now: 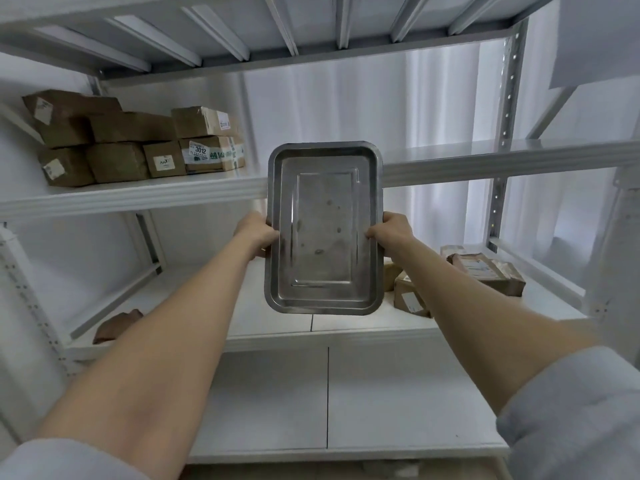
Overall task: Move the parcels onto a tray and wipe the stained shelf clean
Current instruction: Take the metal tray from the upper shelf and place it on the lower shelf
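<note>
Head view gives me a white shelf rack (138, 199), and in front of it a steel tray (323, 202) held up facing me, its bed bearing a few dark spots. The stacked parcels (131, 147) sit up-left of the tray, and the loose parcels (485, 271) lie down-right of it. My left hand (258, 237) and right hand (391, 232) grip the tray's long edges, thumbs curled over the rim.

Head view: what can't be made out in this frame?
Both hands' fingers: left hand and right hand hold the steel tray; it hides all but the thumbs.
Right-side parcels: partly behind the right forearm and tray.
Labels on upper-shelf parcels: mostly too blurred.
Shelf stain: none visible; tray covers part of the middle shelf.
</note>
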The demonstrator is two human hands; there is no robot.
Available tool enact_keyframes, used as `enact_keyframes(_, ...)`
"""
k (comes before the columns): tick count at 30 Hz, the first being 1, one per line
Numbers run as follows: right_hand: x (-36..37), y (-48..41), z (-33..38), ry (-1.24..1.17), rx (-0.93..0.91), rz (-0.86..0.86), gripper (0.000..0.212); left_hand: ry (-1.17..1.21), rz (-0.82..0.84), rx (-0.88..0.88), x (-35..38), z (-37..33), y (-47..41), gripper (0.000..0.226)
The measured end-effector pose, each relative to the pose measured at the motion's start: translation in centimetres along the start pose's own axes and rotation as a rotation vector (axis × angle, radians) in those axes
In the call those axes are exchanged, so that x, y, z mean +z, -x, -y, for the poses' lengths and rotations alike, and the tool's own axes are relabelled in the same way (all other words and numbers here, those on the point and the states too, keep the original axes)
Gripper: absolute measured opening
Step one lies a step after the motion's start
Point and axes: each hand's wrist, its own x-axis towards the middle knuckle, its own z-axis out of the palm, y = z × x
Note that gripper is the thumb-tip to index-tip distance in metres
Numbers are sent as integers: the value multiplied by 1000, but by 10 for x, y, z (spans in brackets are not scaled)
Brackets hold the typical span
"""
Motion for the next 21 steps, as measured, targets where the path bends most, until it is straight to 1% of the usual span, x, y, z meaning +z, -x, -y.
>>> enact_keyframes(2, -1, 9, -9, 37, 25, 20, 11, -10, 51, -39, 6, 10, 6, 6)
enact_keyframes(4, -2, 15, -21, 76, 53, 30, 11, -28, 82, -70, 11, 20, 13, 8)
enact_keyframes(6, 0, 17, -31, 103, 90, 23, 13, -51, 108, -95, 16, 27, 18, 5)
enact_keyframes(8, 4, 19, -42, 114, 133, 17, 8, -61, 135, -123, 21, 36, 23, 6)
enact_keyframes(10, 8, 20, -51, 142, 170, 26, 16, -68, 165, -143, 25, 45, 24, 8)
enact_keyframes(14, 20, 20, -66, 123, 263, 62, 16, -103, 214, -157, 32, 63, 22, 7)
enact_keyframes(16, 28, 17, -72, 141, 287, 71, 21, -119, 232, -165, 35, 73, 15, 6)
enact_keyframes(21, 51, -2, -85, 224, 339, 86, 25, -190, 252, -181, 45, 97, -13, 19)
